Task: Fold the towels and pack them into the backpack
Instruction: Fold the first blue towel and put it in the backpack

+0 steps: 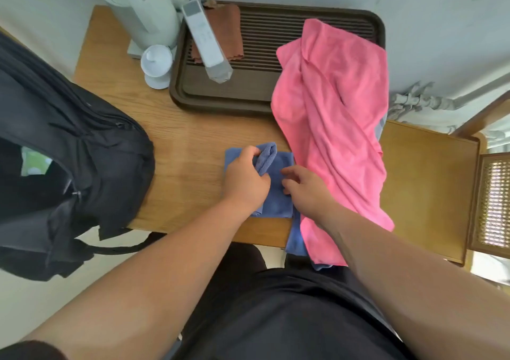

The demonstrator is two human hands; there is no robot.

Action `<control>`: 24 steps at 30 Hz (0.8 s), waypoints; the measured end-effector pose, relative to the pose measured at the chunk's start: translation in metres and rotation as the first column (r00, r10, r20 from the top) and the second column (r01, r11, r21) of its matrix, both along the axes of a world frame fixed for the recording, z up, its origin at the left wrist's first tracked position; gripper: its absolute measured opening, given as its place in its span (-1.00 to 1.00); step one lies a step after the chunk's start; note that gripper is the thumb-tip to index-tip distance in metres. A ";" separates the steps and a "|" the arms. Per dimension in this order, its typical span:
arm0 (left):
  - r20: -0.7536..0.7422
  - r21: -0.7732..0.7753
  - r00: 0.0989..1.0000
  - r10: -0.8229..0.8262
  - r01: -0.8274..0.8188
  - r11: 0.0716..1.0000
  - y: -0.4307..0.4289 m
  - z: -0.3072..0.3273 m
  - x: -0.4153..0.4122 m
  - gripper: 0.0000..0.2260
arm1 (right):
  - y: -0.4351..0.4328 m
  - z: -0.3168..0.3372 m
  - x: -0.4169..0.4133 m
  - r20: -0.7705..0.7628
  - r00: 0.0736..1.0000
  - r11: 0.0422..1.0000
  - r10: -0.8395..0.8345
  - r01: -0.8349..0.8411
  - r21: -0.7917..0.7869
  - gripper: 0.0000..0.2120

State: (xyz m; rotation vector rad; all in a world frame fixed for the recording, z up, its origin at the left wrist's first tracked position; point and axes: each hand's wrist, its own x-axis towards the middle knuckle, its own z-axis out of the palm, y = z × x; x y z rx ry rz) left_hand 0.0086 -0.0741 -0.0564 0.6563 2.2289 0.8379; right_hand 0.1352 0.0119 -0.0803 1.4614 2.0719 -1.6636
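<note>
A small blue towel (276, 194) lies folded on the wooden table (176, 144) near its front edge. My left hand (244, 178) pinches a raised fold of it at the towel's top. My right hand (303, 187) rests flat on the towel's right side, fingers spread. A large pink towel (336, 127) lies loose and crumpled to the right, draped from the tray over the table's front edge. Another blue cloth (296, 238) hangs beneath it. The black backpack (63, 171) sits at the left with its top open.
A dark slatted tray (229, 97) at the back holds a brown cloth (226, 28) and a white remote (205, 40). A white kettle (143, 8) and white lidded cup (156, 65) stand back left. A wooden chair (430, 183) is on the right.
</note>
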 end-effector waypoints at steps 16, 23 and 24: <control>-0.558 -0.145 0.790 -0.253 0.207 0.967 -0.013 -0.022 0.022 -0.54 | 0.018 0.007 0.017 -0.054 0.990 0.991 0.132 -0.133 -0.026 -0.61; -0.399 -0.556 0.698 -0.595 0.331 0.762 -0.027 -0.053 0.024 -0.19 | 0.015 0.007 0.019 0.156 0.905 0.749 0.396 -0.417 0.515 -0.51; -0.399 -0.557 0.693 -0.601 0.337 0.759 -0.028 -0.057 0.024 -0.20 | 0.015 0.005 0.017 0.200 0.861 0.623 0.468 -0.482 0.616 -0.49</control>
